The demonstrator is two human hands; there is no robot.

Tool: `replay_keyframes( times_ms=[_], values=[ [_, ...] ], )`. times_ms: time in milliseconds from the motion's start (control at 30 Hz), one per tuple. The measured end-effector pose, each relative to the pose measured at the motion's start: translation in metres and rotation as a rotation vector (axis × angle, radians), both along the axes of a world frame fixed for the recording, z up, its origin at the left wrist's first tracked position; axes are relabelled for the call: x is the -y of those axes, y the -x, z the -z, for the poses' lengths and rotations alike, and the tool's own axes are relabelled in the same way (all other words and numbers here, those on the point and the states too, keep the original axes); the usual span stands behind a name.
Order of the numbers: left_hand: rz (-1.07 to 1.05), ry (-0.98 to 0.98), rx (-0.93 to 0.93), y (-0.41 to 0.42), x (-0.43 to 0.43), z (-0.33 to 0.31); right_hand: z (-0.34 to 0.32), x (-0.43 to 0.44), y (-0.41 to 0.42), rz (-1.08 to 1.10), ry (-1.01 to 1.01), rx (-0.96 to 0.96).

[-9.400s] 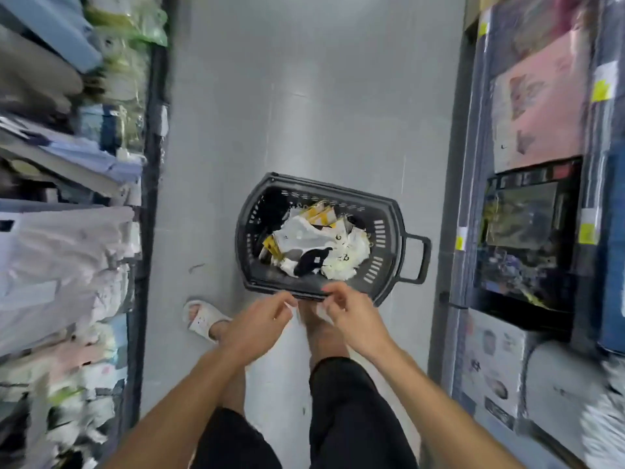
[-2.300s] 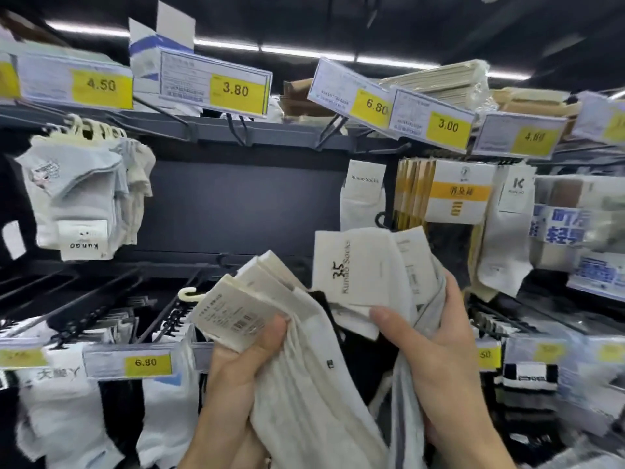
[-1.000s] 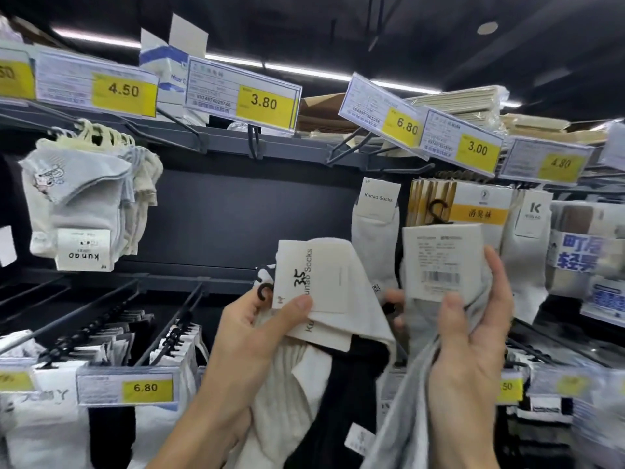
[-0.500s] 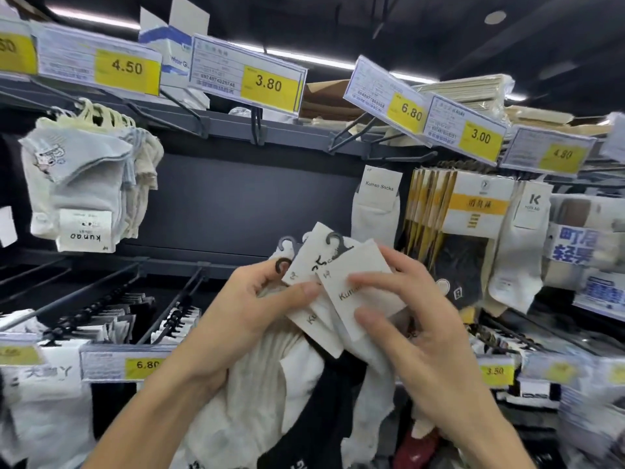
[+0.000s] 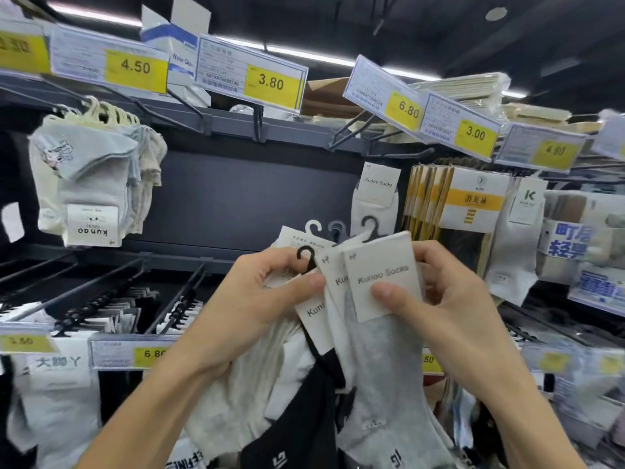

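I hold a fanned bunch of carded sock pairs (image 5: 341,336) in front of a shop rack, white, black and grey socks hanging down from white "Kunao Socks" cards with small plastic hooks on top. My left hand (image 5: 257,306) grips the left cards, thumb pressed on the front of one. My right hand (image 5: 443,299) pinches the front card (image 5: 382,275) of the grey sock pair (image 5: 382,377), thumb on its face, fingers behind it.
A dark rack (image 5: 236,198) fills the view, with an empty stretch behind my hands. Hanging socks (image 5: 91,184) are at upper left, yellow-banded packs (image 5: 463,211) at right. Yellow price tags (image 5: 270,84) jut from the upper rail. Peg hooks (image 5: 101,299) hold more socks at lower left.
Since half a second ago both hands have risen a little and the cards are fanned wider. My right thumb now sits on the front grey pair's card.
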State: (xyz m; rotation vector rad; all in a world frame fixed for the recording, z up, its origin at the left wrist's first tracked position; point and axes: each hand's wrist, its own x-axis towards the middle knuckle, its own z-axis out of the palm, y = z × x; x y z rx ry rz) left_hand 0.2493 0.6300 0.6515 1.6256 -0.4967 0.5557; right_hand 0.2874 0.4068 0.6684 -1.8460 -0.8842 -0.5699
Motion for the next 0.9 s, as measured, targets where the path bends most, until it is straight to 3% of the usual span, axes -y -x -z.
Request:
replay_keyframes(
  times_ms=[100, 267, 633, 900],
  values=[
    [-0.026, -0.066, 0.017, 0.000, 0.002, -0.002, -0.004, 0.004, 0.007, 0.020, 0.128, 0.051],
    [-0.149, -0.131, 0.075, 0.001, 0.002, -0.010, -0.007, 0.006, 0.012, -0.143, -0.106, 0.068],
    [-0.011, 0.245, -0.161, 0.003, -0.028, -0.016, -0.011, 0.029, 0.001, -0.505, -0.645, -0.057],
    [-0.039, 0.273, -0.187, 0.001, -0.038, -0.012, -0.017, 0.038, -0.015, -0.432, -0.724, -0.069]
  ],
)
